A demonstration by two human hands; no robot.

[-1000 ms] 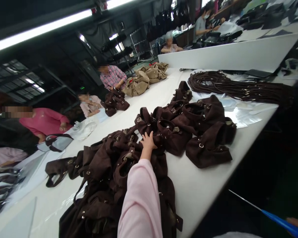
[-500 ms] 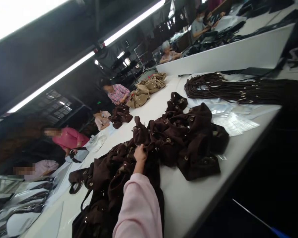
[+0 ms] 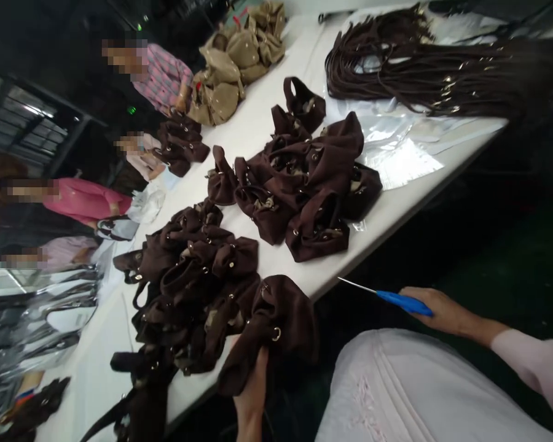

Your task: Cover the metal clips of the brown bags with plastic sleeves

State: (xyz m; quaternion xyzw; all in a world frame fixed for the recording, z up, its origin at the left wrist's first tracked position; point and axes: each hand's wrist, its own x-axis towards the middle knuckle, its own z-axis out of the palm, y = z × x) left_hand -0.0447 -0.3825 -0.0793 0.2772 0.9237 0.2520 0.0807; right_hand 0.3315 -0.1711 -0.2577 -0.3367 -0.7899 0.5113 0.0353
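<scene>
My left hand (image 3: 253, 387) is closed on a dark brown fabric bag (image 3: 290, 313) with a gold ring, held up at the near edge of the table; part of the fingers is hidden behind the cloth. My right hand (image 3: 437, 310) grips a blue-handled awl (image 3: 403, 301) by its handle, its thin metal shaft pointing left towards the table edge. Beyond the held bag lies a heap of similar brown bags (image 3: 193, 264). A second brown heap (image 3: 299, 178) sits farther along the table.
The long white table (image 3: 253, 135) carries brown straps (image 3: 424, 80) and clear plastic sheets (image 3: 410, 159) at the far right. Tan bags (image 3: 230, 67) are piled at the far end. Several people work along the opposite side, one in a pink top (image 3: 83, 199).
My left hand has drawn a brown bag from the piles to the table's near edge. My right hand with the awl has come into view, and my view has tilted down.
</scene>
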